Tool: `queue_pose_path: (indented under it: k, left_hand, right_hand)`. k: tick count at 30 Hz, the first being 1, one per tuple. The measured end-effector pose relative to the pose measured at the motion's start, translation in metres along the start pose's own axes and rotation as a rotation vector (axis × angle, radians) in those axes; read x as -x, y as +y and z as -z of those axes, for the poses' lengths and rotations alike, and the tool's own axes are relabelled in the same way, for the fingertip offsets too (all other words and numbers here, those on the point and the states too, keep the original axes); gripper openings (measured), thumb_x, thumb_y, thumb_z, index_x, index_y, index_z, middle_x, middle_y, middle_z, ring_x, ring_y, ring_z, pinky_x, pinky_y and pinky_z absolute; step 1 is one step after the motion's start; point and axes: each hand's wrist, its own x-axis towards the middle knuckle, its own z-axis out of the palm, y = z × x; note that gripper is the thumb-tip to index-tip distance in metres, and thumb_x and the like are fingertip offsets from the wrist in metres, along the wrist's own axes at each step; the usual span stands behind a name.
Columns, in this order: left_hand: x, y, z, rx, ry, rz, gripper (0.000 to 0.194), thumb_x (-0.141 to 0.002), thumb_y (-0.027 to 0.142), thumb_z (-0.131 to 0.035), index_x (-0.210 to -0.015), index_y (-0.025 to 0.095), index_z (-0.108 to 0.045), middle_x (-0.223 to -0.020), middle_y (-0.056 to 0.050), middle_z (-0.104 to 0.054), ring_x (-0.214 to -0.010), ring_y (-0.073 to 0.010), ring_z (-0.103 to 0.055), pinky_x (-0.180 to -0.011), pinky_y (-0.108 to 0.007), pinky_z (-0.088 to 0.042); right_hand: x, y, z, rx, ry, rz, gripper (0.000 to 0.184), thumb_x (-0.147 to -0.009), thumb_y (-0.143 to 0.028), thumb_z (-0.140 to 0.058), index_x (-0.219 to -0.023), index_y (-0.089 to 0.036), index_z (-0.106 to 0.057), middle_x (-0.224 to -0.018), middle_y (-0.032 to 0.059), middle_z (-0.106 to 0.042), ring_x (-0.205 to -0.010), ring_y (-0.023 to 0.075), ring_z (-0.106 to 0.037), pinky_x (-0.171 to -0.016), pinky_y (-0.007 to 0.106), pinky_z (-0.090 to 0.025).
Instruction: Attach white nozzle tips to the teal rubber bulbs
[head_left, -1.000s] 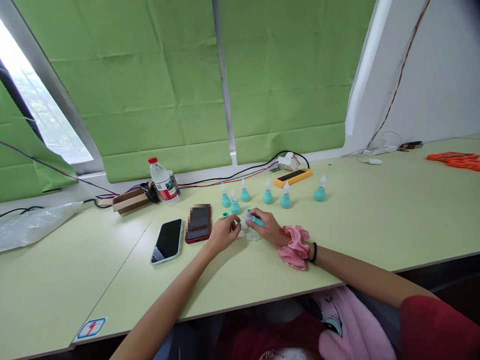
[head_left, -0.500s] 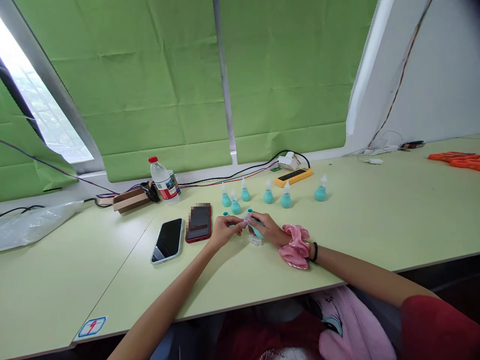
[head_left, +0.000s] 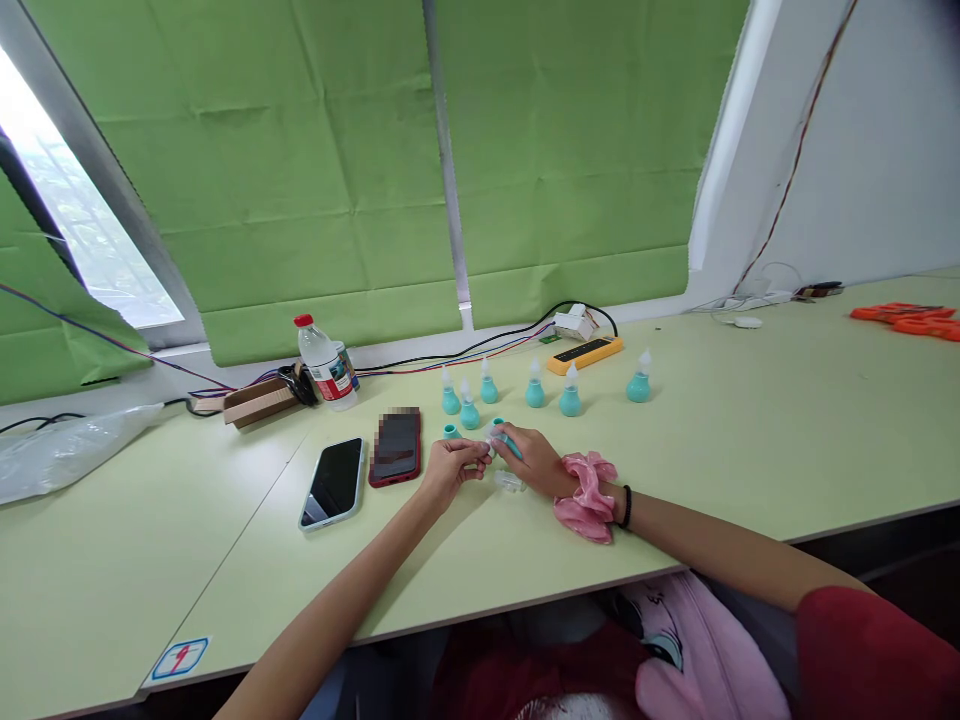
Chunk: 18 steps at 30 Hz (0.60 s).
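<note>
My right hand (head_left: pixel 534 462) is closed around a teal squeeze bulb (head_left: pixel 511 446), a nasal aspirator lying tilted in the fingers with its whitish tip to the left. Thumb and forefinger of my left hand (head_left: pixel 453 468) pinch at that tip; the small pale piece between them is mostly covered. Just below the hands, clear plastic pieces (head_left: pixel 510 481) lie on the table. Behind the fingers stand an open-necked teal bulb (head_left: pixel 451 432) and a second one, partly hidden. Several upright aspirators with clear nozzles, such as one teal aspirator (head_left: pixel 570 400), stand farther back.
Left of my hands lie a red-cased phone (head_left: pixel 396 447) and a pale-cased phone (head_left: pixel 332 484). A water bottle (head_left: pixel 327 365), a cardboard tray (head_left: pixel 261 402) and a yellow power strip (head_left: pixel 585 356) line the back. Orange scissors (head_left: pixel 907 318) lie far right.
My left fingers have moved right, from beside the bulb to its tip, and now pinch there. The right hand keeps the bulb, its angle shifting slightly.
</note>
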Motion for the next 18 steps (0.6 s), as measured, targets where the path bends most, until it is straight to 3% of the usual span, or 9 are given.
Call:
queue_pose_path:
  k: [5, 10, 18]
  left_hand:
    - [-0.001, -0.002, -0.001, 0.042, 0.001, 0.018, 0.012, -0.055, 0.019, -0.063, -0.059, 0.008, -0.059, -0.05, -0.002, -0.053, -0.041, -0.0053, -0.044, -0.04, -0.018, -0.034]
    - [-0.003, -0.002, 0.002, 0.065, -0.023, 0.032, 0.005, -0.055, 0.013, -0.057, -0.053, 0.009, -0.055, -0.044, 0.001, -0.05, -0.037, -0.0043, -0.041, -0.036, -0.016, -0.03]
    - [0.002, 0.007, 0.001, 0.015, -0.035, -0.04, 0.02, -0.056, 0.024, -0.066, -0.068, 0.008, -0.063, -0.062, -0.005, -0.059, -0.052, -0.0077, -0.049, -0.049, -0.021, -0.044]
  right_hand:
    - [0.0, 0.002, -0.002, 0.007, 0.0, 0.007, 0.022, -0.083, -0.032, -0.032, -0.088, -0.017, -0.047, -0.073, 0.0045, -0.057, -0.065, 0.0148, -0.052, -0.061, 0.024, -0.036]
    - [-0.002, 0.002, 0.001, -0.188, -0.076, 0.01, 0.022, -0.084, -0.033, -0.032, -0.08, -0.017, -0.047, -0.062, -0.0003, -0.053, -0.056, 0.0106, -0.049, -0.058, 0.021, -0.037]
    - [-0.004, 0.0, 0.006, -0.293, -0.045, -0.072, 0.027, -0.084, -0.037, -0.031, -0.078, -0.017, -0.048, -0.061, -0.0017, -0.053, -0.054, 0.0089, -0.048, -0.058, 0.021, -0.037]
